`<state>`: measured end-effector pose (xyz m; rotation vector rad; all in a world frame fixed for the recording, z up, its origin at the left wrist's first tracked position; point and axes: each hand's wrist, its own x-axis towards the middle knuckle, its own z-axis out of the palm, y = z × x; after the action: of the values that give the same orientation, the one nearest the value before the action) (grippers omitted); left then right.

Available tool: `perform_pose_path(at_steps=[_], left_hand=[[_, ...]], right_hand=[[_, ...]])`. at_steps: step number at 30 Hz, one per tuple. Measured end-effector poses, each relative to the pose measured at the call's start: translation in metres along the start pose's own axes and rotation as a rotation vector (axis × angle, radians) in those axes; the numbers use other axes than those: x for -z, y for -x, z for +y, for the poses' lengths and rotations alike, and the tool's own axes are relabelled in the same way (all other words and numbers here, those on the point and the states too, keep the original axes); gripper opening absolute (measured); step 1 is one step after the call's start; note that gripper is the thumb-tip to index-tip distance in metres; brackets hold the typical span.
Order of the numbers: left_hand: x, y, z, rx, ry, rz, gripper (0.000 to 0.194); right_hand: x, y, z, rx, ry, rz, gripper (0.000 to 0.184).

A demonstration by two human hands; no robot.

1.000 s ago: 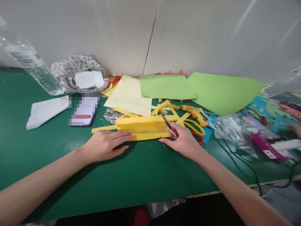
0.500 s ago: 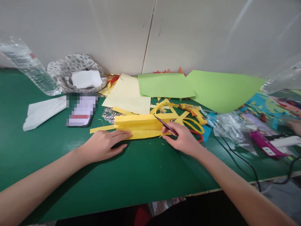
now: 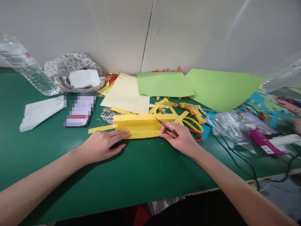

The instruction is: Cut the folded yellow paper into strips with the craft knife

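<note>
A folded piece of yellow paper (image 3: 141, 126) lies in front of me, with a crease running along its length. My left hand (image 3: 103, 145) rests on its left end, fingers extended flat and thumb apart below the near edge. At the right end, my right hand (image 3: 180, 136) is closed around a slim dark pen-like tool (image 3: 169, 129), its pointed tip aimed up and left over the paper. The right thumb and fingertip meet at the paper's near edge; whether they pinch it I cannot tell. Behind are yellow paper strips (image 3: 172, 110) and a yellow glue gun (image 3: 194, 110).
Red-and-yellow scissor handles (image 3: 199, 137) show beside my right hand. Green sheets (image 3: 221, 89) and a cream sheet (image 3: 127, 94) lie by the wall. A phone (image 3: 78, 111), fabric pouch (image 3: 72, 59) and bottle (image 3: 30, 69) stand left. Right are plastic wrap (image 3: 232, 125) and another person's blurred hand (image 3: 297, 125).
My right fingertips have shifted slightly left along the paper's near edge, and the thin yellow sliver beside them no longer shows. My left hand keeps its place on the paper.
</note>
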<state>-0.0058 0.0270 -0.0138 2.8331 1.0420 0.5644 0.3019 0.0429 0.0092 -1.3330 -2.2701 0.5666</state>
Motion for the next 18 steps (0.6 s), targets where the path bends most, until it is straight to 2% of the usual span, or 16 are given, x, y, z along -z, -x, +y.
perform_pose_path(at_steps=[4, 6, 8, 11, 13, 16, 18], left_hand=[[0.001, 0.0, 0.0, -0.002, 0.007, 0.0, 0.034], [0.001, 0.0, 0.0, -0.004, 0.008, 0.002, 0.034], [0.001, 0.0, 0.0, -0.007, 0.008, 0.003, 0.034], [0.002, -0.001, 0.001, -0.035, 0.005, 0.011, 0.033], [0.004, -0.001, 0.001, -0.044, 0.005, 0.074, 0.03], [0.008, 0.0, -0.001, 0.085, -0.023, 0.24, 0.023], [0.012, 0.0, -0.004, 0.217, -0.065, 0.299, 0.028]], right_hand=[[0.003, -0.001, -0.005, 0.026, -0.016, 0.013, 0.013], [0.006, -0.001, -0.007, 0.001, -0.022, 0.083, 0.012], [0.01, -0.001, -0.007, -0.068, -0.063, 0.223, 0.016], [0.016, -0.001, -0.004, -0.221, -0.205, 0.498, 0.035], [0.02, -0.001, 0.001, -0.313, -0.296, 0.635, 0.047], [0.021, -0.001, 0.008, -0.375, -0.407, 0.745, 0.053], [0.021, -0.001, 0.013, -0.393, -0.467, 0.803, 0.054]])
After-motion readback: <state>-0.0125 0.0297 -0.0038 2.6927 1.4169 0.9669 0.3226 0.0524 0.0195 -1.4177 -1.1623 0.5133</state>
